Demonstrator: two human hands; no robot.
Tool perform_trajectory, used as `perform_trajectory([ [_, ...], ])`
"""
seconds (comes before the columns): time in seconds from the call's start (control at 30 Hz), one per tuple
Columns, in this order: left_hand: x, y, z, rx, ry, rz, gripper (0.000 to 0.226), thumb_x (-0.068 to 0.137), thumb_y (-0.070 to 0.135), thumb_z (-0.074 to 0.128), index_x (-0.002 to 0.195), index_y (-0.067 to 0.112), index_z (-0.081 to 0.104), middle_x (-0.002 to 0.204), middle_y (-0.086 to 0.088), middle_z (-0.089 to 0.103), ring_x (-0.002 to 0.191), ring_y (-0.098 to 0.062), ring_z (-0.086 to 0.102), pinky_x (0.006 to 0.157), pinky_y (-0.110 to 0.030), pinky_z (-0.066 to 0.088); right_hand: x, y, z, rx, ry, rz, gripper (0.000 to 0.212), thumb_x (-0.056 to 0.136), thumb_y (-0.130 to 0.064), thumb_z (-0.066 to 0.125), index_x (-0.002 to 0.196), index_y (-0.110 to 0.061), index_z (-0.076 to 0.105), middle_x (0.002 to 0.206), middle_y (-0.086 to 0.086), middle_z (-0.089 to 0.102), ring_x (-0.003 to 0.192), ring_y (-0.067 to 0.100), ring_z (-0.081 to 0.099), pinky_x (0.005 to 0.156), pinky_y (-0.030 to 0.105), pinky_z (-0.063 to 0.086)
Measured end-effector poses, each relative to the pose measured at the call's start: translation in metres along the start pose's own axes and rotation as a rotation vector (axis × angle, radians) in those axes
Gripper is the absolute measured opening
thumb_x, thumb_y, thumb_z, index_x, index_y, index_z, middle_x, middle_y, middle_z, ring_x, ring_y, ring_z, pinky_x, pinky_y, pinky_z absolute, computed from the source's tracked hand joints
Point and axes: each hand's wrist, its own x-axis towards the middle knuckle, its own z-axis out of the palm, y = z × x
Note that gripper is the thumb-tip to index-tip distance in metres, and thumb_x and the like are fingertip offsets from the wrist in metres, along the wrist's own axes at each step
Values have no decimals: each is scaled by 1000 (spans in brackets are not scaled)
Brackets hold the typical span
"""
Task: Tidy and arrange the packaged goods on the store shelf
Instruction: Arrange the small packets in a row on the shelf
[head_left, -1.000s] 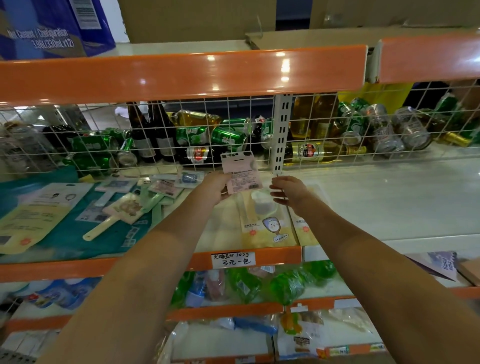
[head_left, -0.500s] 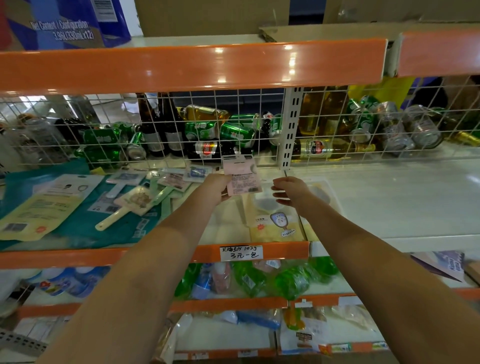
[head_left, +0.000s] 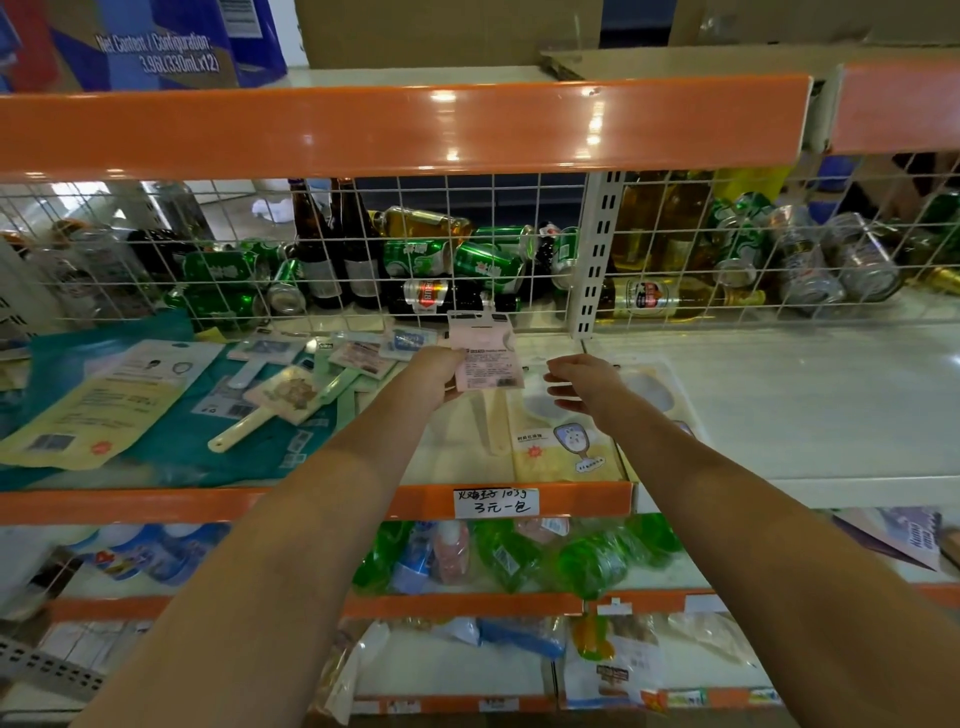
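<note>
**Pink packet held upright at the back of the shelf**

Since the earlier frame the right hand (head_left: 584, 382) has loosened, its fingers now spread and curled over the yellow packets (head_left: 566, 441), touching nothing clearly. Left hand (head_left: 439, 371) pinches the pink packet (head_left: 485, 356) by its left edge, thumb in front, the card standing upright near the wire mesh (head_left: 311, 260) at the far side of the shelf (head_left: 779, 405). Behind the mesh lie green cans (head_left: 485, 265) and dark bottles (head_left: 317, 249), jumbled. To the left, flat packets and pale-handled tools rest on teal packaging (head_left: 171, 441).
</note>
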Motion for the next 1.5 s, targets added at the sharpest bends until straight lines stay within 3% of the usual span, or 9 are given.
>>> perform_trajectory([
  [0.07,0,0,-3,1,9,-6,16,99,15,48,86,8,53,122,-13,63,93,-20,56,78,-30,50,0,-1,2,4,-4,-1,26,96,-11,54,119,-1,58,120,16,64,94,22,59,76,27,51],
  [0.23,1,-3,-12,-3,11,27,27,99,13,46,123,2,53,126,-15,61,95,-20,54,80,-31,46,0,-1,11,-1,-28,4,27,96,-12,54,121,-1,57,107,11,62,94,22,58,75,25,50],
  [0.4,2,-8,-20,-9,0,41,26,99,10,47,124,3,53,127,-17,60,98,-24,57,86,-33,47,1,0,20,-13,-45,-2,24,96,-12,53,118,-3,58,102,8,61,92,22,58,79,29,52],
  [0.57,5,-12,-25,14,4,38,29,99,9,48,125,-1,53,126,-19,60,117,-32,58,90,-36,49,3,3,28,-18,-44,2,23,95,-12,55,116,-3,59,95,5,63,80,17,60,72,24,50],
  [0.87,10,-19,-28,46,15,36,29,99,8,48,125,-3,53,126,-20,59,112,-32,59,84,-35,48,4,7,31,-21,-46,6,25,96,-12,54,118,-2,59,95,6,63,74,13,58,72,24,50],
  [1.0,11,-19,-28,66,12,42,29,99,8,47,125,-3,53,126,-20,60,114,-31,59,83,-34,47,2,7,30,-26,-49,-1,26,96,-12,54,119,-2,58,102,8,62,88,20,59,72,23,50],
  [1.1,13,-21,-28,83,-5,44,29,99,8,48,125,-2,53,127,-20,59,103,-29,59,85,-35,47,3,8,29,-36,-50,2,25,96,-12,54,119,-3,59,102,8,62,90,20,58,81,30,52],
  [1.27,18,-30,-23,132,-25,36,28,98,7,50,123,-4,54,125,-21,60,94,-25,56,85,-36,48,5,7,26,-42,-62,2,22,95,-12,55,116,-5,59,95,5,63,83,18,60,73,24,51],
  [1.5,18,-36,-18,180,0,71,28,97,7,48,124,2,55,122,-18,62,110,-33,60,82,-35,50,5,10,21,-48,-62,-6,21,95,-12,55,115,-6,59,91,4,63,79,16,59,74,24,51],
])
